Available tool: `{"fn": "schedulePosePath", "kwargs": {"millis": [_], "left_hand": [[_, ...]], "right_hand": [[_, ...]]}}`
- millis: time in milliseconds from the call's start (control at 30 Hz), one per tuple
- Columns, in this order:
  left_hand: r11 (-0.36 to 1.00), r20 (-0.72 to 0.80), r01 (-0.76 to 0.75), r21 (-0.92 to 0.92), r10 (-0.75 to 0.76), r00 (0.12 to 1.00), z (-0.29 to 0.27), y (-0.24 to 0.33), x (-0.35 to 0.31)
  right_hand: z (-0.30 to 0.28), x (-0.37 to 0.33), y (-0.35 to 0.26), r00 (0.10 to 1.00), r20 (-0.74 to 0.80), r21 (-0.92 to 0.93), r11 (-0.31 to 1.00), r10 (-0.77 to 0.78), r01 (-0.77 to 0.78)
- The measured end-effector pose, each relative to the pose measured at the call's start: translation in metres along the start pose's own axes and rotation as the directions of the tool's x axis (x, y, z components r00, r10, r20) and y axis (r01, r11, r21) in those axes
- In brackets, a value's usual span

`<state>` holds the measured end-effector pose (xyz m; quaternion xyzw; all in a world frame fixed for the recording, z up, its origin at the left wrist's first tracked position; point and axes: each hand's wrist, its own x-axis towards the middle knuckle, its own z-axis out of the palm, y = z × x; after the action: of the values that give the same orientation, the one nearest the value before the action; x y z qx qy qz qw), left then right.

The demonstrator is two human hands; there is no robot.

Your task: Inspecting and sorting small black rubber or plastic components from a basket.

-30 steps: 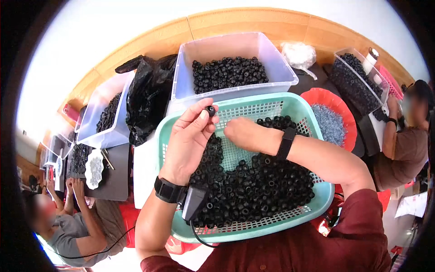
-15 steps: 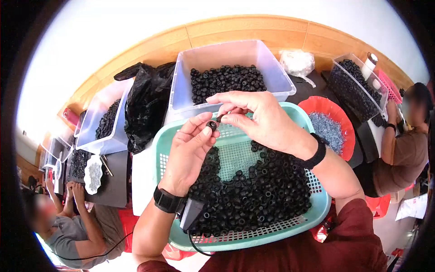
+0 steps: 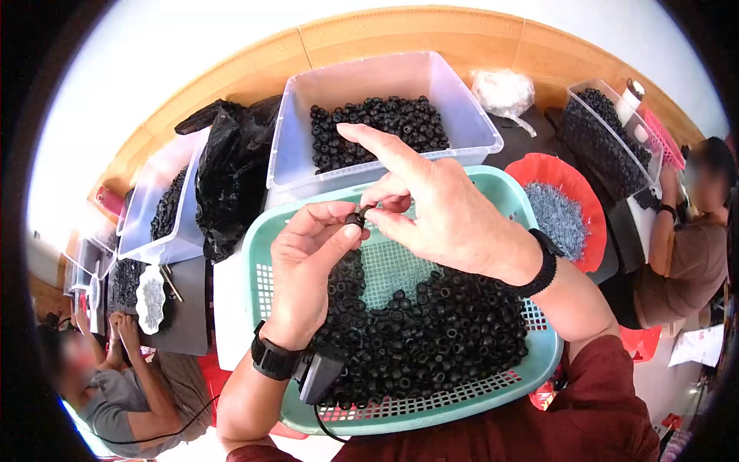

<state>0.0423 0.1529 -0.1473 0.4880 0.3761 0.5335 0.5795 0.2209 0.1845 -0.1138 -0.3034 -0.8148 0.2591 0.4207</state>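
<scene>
Between thumb and fingertips, my left hand [image 3: 296,266] pinches a small black ring-shaped part [image 3: 354,220]. The thumb and bent fingers of my right hand [image 3: 458,219] close on a second small dark piece [image 3: 366,210], touching or nearly touching the first; its exact shape is too small to tell. My right index finger sticks out straight. Below both hands lies a teal plastic basket [image 3: 259,239], holding a heap of black ring-shaped parts [image 3: 439,339]. Its mesh bottom shows through near the far side.
Beyond the basket stands a clear bin [image 3: 462,100] of similar black parts. Right of it are a white plastic bag [image 3: 503,92] and a red bowl [image 3: 596,231] of small blue-grey pieces. A black bag [image 3: 231,177] lies left. Co-workers sit at left [image 3: 115,400] and right [image 3: 685,250].
My right index finger has straightened and lifted away from the other fingers. The two small pieces have come closer together. The whole view has shifted slightly.
</scene>
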Motion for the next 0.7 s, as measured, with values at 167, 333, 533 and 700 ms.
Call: {"fn": "schedulePosePath", "kwargs": {"millis": [167,333,533,700], "left_hand": [[0.996,-0.032,-0.063,0.069,0.065,0.997,0.002,-0.004,0.0],[1.0,-0.031,-0.016,0.018,0.017,0.999,0.003,-0.005,0.0],[1.0,-0.045,-0.001,0.001,0.001,0.999,0.004,-0.007,-0.002],[1.0,-0.039,0.003,0.004,-0.003,0.999,0.004,-0.006,-0.001]], "right_hand": [[0.002,0.0,0.002,1.0,-0.014,0.061,0.998,0.0,0.001],[0.003,-0.001,0.005,0.997,-0.035,0.102,0.993,0.062,-0.059],[-0.002,0.0,0.013,0.956,0.079,0.166,0.942,0.283,-0.292],[-0.002,-0.001,0.016,0.945,0.158,0.175,0.933,0.288,-0.314]]}}
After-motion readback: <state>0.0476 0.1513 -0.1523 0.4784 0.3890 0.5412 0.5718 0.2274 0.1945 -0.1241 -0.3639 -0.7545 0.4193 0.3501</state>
